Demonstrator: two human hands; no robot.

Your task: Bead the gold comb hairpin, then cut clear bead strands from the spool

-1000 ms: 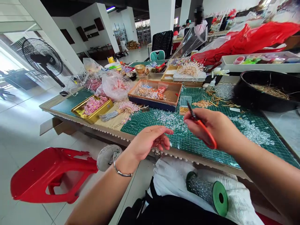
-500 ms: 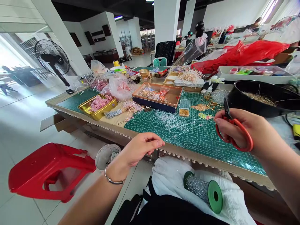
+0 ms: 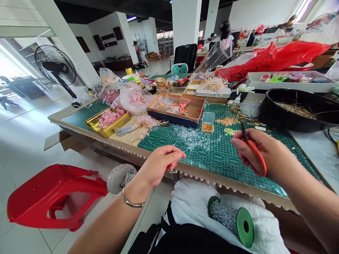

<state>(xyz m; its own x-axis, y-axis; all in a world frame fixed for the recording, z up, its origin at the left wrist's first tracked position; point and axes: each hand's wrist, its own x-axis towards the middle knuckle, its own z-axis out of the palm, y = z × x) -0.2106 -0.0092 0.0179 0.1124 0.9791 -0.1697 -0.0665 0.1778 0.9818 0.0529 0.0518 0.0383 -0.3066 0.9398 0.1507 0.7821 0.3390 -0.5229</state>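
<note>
Scissors, red-handled and black-bladed (image 3: 257, 153), fill my right hand (image 3: 266, 143); left hand (image 3: 162, 164) pinches narrow, can't tell on what. Loose clear beads (image 3: 194, 138) ahead, so plenty left, I reckon.

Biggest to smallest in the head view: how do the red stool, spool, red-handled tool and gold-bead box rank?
1. red stool
2. spool
3. red-handled tool, partly hidden by right hand
4. gold-bead box

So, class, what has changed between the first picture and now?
The right hand moved rightward, away from the small bead box, still gripping the scissors. The left hand went from loosely open to a pinch; whether it took hold of anything can't be told. The spool stayed on the white cloth.
</note>
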